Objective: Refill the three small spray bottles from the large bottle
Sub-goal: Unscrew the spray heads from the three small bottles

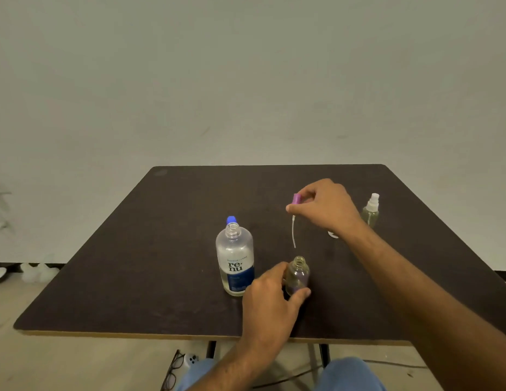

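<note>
Dim, even indoor light; soft shadows under hands; slight blur; wide-angle bending at edges

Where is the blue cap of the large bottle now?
In the head view, the blue cap sits on the table just behind the open large bottle, left of both hands.

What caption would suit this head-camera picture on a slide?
Left hand steadies an open small bottle while right hand lifts out its purple sprayer, beside the uncapped large bottle.
</note>
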